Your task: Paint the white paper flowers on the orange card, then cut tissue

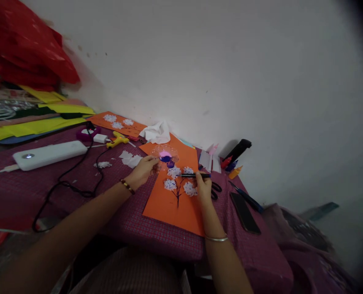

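My left hand [147, 169] pinches the near left rim of a clear scalloped paint palette [173, 151], which holds pink and dark purple-blue paint. In my right hand [202, 185] is a black pen-shaped tool [188, 175], lying nearly level with its tip pointing left; whether it is a brush or a marker, I cannot tell. The tip is at a white crumpled-paper flower [173, 172] speckled with purple. Several such flowers sit above drawn dark stems on an orange sheet [163, 204], beneath both hands. The palette rests over the sheet's upper part.
On the left lie a white power bank [51, 155], a black cable [74, 191], a yellow glue gun [117, 140] and paper scraps [130, 159]. Behind stand another orange sheet [103, 118] and white tissue [157, 132]. Scissors [216, 190], a phone [245, 213] and paint tubes [235, 172] are right.
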Available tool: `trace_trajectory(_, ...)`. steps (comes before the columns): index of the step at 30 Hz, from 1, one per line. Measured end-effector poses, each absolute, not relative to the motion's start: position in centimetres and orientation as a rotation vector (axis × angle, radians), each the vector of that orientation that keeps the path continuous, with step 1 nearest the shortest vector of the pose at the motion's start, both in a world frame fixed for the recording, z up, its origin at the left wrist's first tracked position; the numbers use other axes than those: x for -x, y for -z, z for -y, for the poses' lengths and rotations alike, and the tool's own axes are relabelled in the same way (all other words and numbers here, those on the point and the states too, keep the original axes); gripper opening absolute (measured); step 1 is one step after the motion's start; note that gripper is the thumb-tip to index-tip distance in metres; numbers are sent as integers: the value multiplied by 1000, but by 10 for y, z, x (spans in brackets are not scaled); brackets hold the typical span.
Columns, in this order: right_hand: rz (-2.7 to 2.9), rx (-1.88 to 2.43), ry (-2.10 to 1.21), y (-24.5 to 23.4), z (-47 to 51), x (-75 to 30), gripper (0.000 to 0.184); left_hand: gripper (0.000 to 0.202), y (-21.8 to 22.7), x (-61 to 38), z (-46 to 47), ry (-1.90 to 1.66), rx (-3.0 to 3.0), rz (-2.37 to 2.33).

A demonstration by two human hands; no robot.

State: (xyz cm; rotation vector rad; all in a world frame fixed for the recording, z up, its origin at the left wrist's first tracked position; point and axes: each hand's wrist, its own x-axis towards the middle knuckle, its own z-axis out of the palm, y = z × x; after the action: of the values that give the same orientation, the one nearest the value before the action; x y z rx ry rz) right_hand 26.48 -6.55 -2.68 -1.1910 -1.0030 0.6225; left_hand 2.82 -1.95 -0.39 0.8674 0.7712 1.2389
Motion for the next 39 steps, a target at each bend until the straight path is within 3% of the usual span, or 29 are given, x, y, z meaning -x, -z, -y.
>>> trace_trajectory(25,1266,1407,-322,34,64,-271,23,13,3,-31,22,-1215,-985,-797)
trace_trajectory(39,1298,1412,-387,25,70,-273,16,15,3,-32,23,-1207,-1027,-794)
